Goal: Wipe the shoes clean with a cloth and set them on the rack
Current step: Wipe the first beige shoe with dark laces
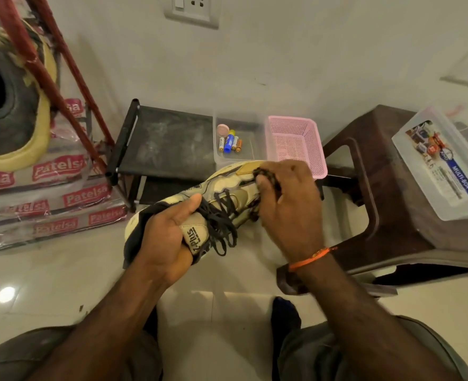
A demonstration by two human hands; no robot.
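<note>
Cream shoe with black laces, held up over the floor in front of the knees, toe pointing away toward the black rack.

Left hand grasping the shoe round the heel and tongue, thumb laid along the collar, probably to steady it and turn the upper toward the other hand.

Right hand closed on a small dark cloth, bunched between thumb and fingers and pressed against the toe area; likely mid-wipe, so cleaning not yet finished.

Top shelf of the rack dusty and bearing no shoe, so setting down not yet done. A second shoe close to the camera at the left edge, apparently resting on a red metal frame; whether already wiped, cannot tell.

On the rack's right end, a clear tub holding batteries and a round pink lid, with a pink mesh basket just beside it.

Brown plastic stool to the right, carrying a clear lidded box with a printed label. Stacked packets with red lettering on the floor to the left.

Pale glossy floor tiles, plain white wall with a switch socket above and another at the right.
</note>
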